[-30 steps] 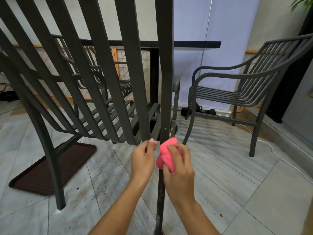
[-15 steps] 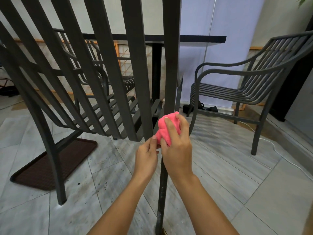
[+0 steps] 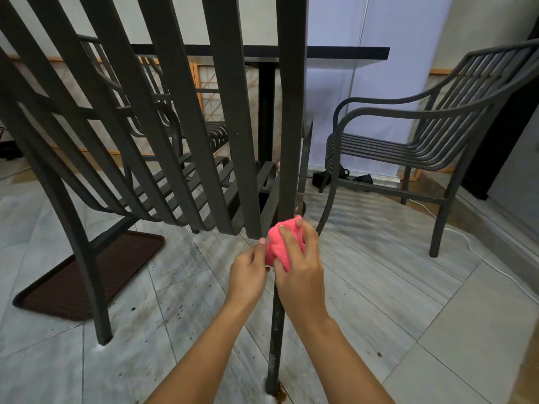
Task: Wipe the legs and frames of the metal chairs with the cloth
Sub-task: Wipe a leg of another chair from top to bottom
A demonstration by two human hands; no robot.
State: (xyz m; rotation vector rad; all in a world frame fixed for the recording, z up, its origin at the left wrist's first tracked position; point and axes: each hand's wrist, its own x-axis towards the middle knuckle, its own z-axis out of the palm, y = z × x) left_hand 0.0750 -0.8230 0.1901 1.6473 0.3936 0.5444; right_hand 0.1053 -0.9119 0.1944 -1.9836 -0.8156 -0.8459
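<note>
Grey floor tiles (image 3: 379,287) spread under a dark table (image 3: 320,52), with a second metal chair (image 3: 423,147) far right. In the near chair, the rear leg (image 3: 287,141) stands almost upright, its long axis running floor to backrest. The right hand (image 3: 300,263) grips a bunched pink cloth (image 3: 280,243) around that leg at seat height; the left hand (image 3: 248,272) pinches the cloth's edge. Wiping is midway, I'd say; next calls for sliding down toward the speckled, grimy foot.
</note>
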